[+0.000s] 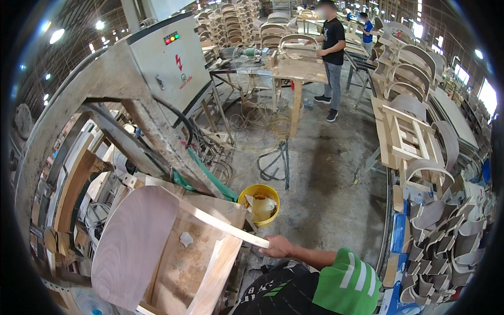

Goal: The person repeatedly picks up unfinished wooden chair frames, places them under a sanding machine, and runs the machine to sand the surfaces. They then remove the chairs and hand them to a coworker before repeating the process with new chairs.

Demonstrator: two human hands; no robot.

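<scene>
A wooden chair frame [226, 224] lies on its side over a worktop [223, 206] in front of me. Its broad curved back panel [137, 236] of darker wood faces up on the left. Two pale rails run from it toward the right. My right hand [276, 247] is closed round the end of the upper rail, with its fingers partly hidden behind the wood. Between the rails shows a brown board bearing a small pale star-shaped piece [186, 239]. My left hand is out of view.
A yellow bucket [262, 224] with pale scraps stands on the floor beyond the chair. A metal machine frame [113, 79] and an electrical cabinet [170, 68] rise at left. Cables [273, 163] lie ahead. Chair parts [420, 142] line the right; a co-worker [334, 47] stands at a far table.
</scene>
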